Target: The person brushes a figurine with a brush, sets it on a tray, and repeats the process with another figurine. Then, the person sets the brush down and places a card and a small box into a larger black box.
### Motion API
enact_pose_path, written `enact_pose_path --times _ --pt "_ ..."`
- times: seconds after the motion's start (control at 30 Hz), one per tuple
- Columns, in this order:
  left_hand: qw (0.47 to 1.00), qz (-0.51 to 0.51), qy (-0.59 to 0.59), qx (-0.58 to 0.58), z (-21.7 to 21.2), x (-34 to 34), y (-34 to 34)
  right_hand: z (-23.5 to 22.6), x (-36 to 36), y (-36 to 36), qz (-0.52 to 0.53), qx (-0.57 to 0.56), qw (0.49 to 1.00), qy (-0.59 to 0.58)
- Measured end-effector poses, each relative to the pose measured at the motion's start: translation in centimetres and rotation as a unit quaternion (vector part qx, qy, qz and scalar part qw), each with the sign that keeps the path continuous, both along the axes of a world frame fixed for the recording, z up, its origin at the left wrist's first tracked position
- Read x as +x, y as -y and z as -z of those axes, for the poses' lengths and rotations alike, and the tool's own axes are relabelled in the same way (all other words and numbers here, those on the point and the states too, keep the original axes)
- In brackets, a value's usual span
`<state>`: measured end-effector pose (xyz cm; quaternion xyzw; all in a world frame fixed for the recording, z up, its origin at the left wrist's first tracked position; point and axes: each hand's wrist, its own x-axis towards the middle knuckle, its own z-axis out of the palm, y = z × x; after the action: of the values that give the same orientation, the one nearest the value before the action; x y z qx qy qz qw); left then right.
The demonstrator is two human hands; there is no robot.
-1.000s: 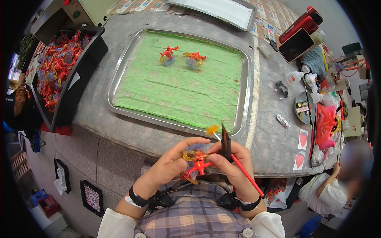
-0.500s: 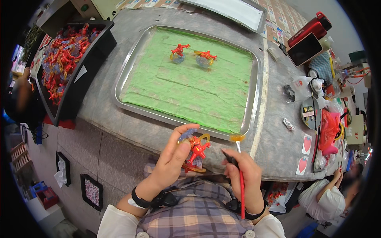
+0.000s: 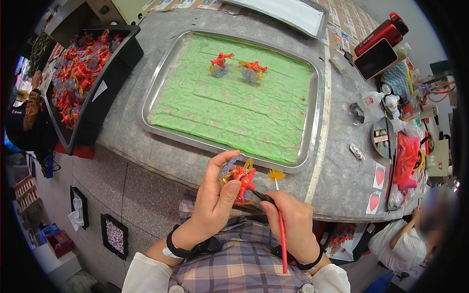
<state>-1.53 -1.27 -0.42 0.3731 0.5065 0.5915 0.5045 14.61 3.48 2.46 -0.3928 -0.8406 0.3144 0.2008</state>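
Observation:
My left hand [image 3: 204, 210] grips a small red plastic toy figure [image 3: 246, 179] with translucent blue and yellow parts, just in front of the tray. Closed fingers of my right hand [image 3: 294, 222] hold two tools together. One is a slim black pointed tool [image 3: 262, 196], its tip at the figure's lower right side; whether it touches is hard to tell. The other is a red-handled brush [image 3: 282, 241] with a fan of yellow bristles pointing away from me. Two similar figures, one at left [image 3: 221, 63] and one at right [image 3: 252, 71], sit on the green cloth [image 3: 229, 115].
The cloth lines a metal tray [image 3: 188, 138] on the grey table. A black bin [image 3: 80, 117] heaped with red figures stands at left. A clear bottle [image 3: 372, 106], a round dish [image 3: 381, 146] and a dark-screened phone [image 3: 375, 62] lie at right. Other people are at both sides.
My right hand has moved left, bringing the black tool's tip from apart to the figure. The brush bristles shifted left, away from the tray corner. The held figure has turned slightly.

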Motion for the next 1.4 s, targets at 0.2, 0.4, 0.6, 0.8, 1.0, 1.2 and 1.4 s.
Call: enact_pose_path --times 0.2,0.4,0.6,0.8,1.0,1.2,1.4 --pt "1.0 -0.002 -0.02 -0.011 0.2 0.0 0.0 0.1 -0.1 -0.1 -0.005 -0.021 1.0 0.003" --pt "0.998 -0.019 -0.042 -0.032 0.4 0.3 0.2 0.2 -0.4 0.3 -0.003 -0.072 0.997 0.013" --pt "0.997 -0.04 -0.061 -0.023 0.6 0.6 0.1 -0.3 -0.3 -0.6 -0.004 -0.262 0.965 -0.016" --pt "0.997 -0.046 -0.052 -0.014 0.4 0.6 0.1 -0.9 0.7 -1.1 0.028 -0.473 0.879 -0.055" --pt "0.997 -0.055 -0.052 -0.011 0.1 0.6 0.0 -0.2 0.1 0.0 0.007 -0.153 0.987 -0.046" --pt "0.997 -0.057 -0.051 0.0 0.0 0.7 -0.2 0.3 -0.3 0.1 0.012 -0.078 0.997 -0.024" --pt "0.997 -0.056 -0.055 -0.001 0.3 0.8 -0.1 -0.1 -0.3 -0.2 0.0 -0.14 0.99 -0.003"
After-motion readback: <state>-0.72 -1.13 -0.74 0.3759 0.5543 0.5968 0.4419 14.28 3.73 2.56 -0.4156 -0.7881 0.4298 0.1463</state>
